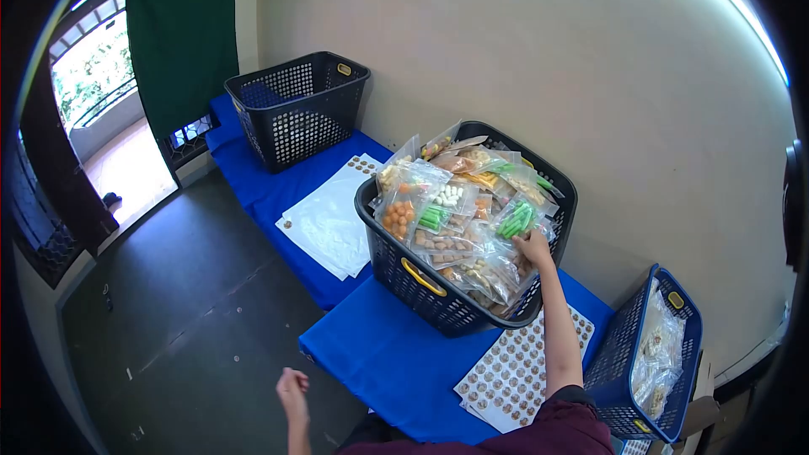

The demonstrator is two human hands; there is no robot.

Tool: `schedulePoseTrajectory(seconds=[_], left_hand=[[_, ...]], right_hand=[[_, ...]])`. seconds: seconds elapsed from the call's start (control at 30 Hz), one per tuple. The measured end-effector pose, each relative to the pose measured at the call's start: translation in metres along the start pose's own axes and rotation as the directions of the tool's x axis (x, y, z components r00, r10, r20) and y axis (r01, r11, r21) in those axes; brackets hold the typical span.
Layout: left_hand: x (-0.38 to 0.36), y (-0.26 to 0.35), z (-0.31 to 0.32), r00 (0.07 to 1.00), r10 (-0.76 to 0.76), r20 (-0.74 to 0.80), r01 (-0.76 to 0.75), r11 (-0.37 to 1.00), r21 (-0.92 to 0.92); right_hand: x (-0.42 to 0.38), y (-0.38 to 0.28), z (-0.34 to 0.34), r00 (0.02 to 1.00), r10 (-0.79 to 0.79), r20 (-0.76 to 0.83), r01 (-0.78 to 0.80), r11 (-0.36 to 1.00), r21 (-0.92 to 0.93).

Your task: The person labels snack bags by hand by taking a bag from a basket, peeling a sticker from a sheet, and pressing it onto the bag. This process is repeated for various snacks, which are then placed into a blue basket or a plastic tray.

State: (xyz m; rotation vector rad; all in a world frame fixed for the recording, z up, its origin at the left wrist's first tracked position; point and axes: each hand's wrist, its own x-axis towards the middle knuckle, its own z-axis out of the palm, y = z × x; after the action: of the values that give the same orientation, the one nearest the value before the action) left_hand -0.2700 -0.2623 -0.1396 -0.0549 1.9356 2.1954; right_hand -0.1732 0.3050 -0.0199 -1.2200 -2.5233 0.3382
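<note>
My right hand (533, 248) reaches into a dark perforated plastic basket (404, 282) with a yellow handle. Its fingers are closed on the lower edge of a clear plastic bag of green sticks (517, 219). Around that bag lie several other clear bags, among them a bag of orange balls (399, 217), a bag of white pieces (451, 195) and a bag of light brown pieces (447, 243). My left hand (293, 389) hangs over the floor, left of the table, its fingers curled in with nothing visible in them.
Blue cloth covers the tables (371, 350). Sheets of round stickers (514, 366) lie below the basket. White backing sheets (329, 215) lie on the left. Another black basket (308, 131) stands farther back; a blue basket (619, 371) with clear bags stands at right.
</note>
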Motion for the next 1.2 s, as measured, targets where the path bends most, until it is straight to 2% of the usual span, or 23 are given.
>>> schedulePoseTrajectory(seconds=[0.03,0.1,0.13,0.17,0.23,0.27,0.3,0.37,0.53,0.57,0.6,0.67,0.7,0.77,0.83,0.87,0.9,0.97,1.0,1.03,1.07,1.17,1.2], left_hand=[[-0.008,0.000,0.015,0.998,-0.042,0.045,0.040,0.998,0.053],[-0.019,-0.007,0.037,0.984,-0.045,0.173,0.037,0.998,0.052],[-0.023,-0.007,0.044,0.969,-0.034,0.246,0.019,0.998,0.061],[-0.025,-0.006,0.051,0.948,-0.027,0.317,0.006,0.998,0.068],[-0.022,0.010,0.061,0.896,0.082,0.435,-0.198,0.953,0.228],[-0.016,0.020,0.063,0.853,0.122,0.507,-0.306,0.904,0.298],[-0.010,0.025,0.066,0.842,0.146,0.520,-0.355,0.875,0.329],[0.004,0.029,0.075,0.810,0.161,0.563,-0.392,0.864,0.317],[0.007,0.033,0.126,0.675,0.167,0.718,-0.508,0.812,0.289],[0.001,0.031,0.138,0.638,0.153,0.755,-0.512,0.816,0.267],[-0.006,0.032,0.151,0.555,0.070,0.829,-0.499,0.825,0.265],[-0.034,0.038,0.182,0.403,0.080,0.912,-0.562,0.808,0.177],[-0.051,0.039,0.196,0.325,0.085,0.942,-0.584,0.802,0.129],[-0.084,0.037,0.221,0.135,0.091,0.987,-0.602,0.798,0.009],[-0.113,0.022,0.241,-0.133,0.114,0.985,-0.632,0.756,-0.173],[-0.126,0.013,0.245,-0.285,0.124,0.950,-0.661,0.693,-0.288],[-0.139,0.007,0.246,-0.388,0.007,0.922,-0.663,0.693,-0.284],[-0.165,0.017,0.243,-0.463,-0.344,0.817,-0.695,0.713,-0.094],[-0.168,0.012,0.242,-0.452,-0.358,0.817,-0.698,0.712,-0.074],[-0.169,0.005,0.243,-0.440,-0.370,0.818,-0.704,0.708,-0.058],[-0.167,0.002,0.244,-0.427,-0.379,0.821,-0.709,0.703,-0.044],[-0.145,0.021,0.237,-0.122,-0.201,0.972,-0.618,0.781,0.084],[-0.126,0.004,0.232,-0.012,-0.207,0.978,-0.518,0.838,0.171]], right_hand=[[-0.001,0.003,-0.002,0.998,0.047,0.028,-0.052,0.975,0.217],[-0.004,0.013,-0.002,0.987,0.123,0.105,-0.162,0.777,0.608],[-0.004,0.019,-0.002,0.997,0.081,-0.001,-0.056,0.708,0.703],[-0.009,0.029,-0.004,0.993,0.116,0.004,-0.075,0.617,0.784],[-0.049,-0.004,-0.043,0.982,0.186,0.035,-0.109,0.402,0.909],[-0.067,-0.006,-0.061,0.990,0.125,0.061,-0.107,0.405,0.908],[-0.086,-0.008,-0.074,0.998,0.045,-0.045,0.021,0.434,0.901],[-0.139,-0.020,-0.119,0.999,0.021,-0.025,0.014,0.430,0.903],[-0.265,0.014,-0.156,0.998,0.048,0.040,-0.059,0.522,0.851],[-0.290,0.021,-0.148,0.992,0.106,0.073,-0.114,0.468,0.876],[-0.313,0.035,-0.135,0.979,0.110,0.171,-0.204,0.485,0.851],[-0.359,0.055,-0.099,0.951,0.159,0.265,-0.309,0.471,0.826],[-0.381,0.056,-0.085,0.946,0.194,0.258,-0.322,0.614,0.720],[-0.418,0.055,-0.051,0.952,0.167,0.257,-0.294,0.730,0.616],[-0.433,0.028,-0.053,0.929,0.139,0.344,-0.296,0.836,0.462],[-0.437,0.019,-0.054,0.932,0.131,0.338,-0.286,0.838,0.464],[-0.440,0.011,-0.054,0.935,0.120,0.334,-0.275,0.839,0.469],[-0.440,0.006,-0.056,0.950,0.157,0.269,-0.279,0.816,0.507],[-0.437,0.006,-0.062,0.943,0.197,0.268,-0.308,0.823,0.477],[-0.433,0.005,-0.070,0.954,0.238,0.182,-0.297,0.832,0.469],[-0.428,0.009,-0.066,0.940,0.337,0.046,-0.296,0.743,0.601],[-0.412,0.037,-0.039,0.732,0.651,-0.199,-0.191,0.477,0.858],[-0.406,0.051,-0.014,0.636,0.711,-0.301,-0.178,0.514,0.839]])
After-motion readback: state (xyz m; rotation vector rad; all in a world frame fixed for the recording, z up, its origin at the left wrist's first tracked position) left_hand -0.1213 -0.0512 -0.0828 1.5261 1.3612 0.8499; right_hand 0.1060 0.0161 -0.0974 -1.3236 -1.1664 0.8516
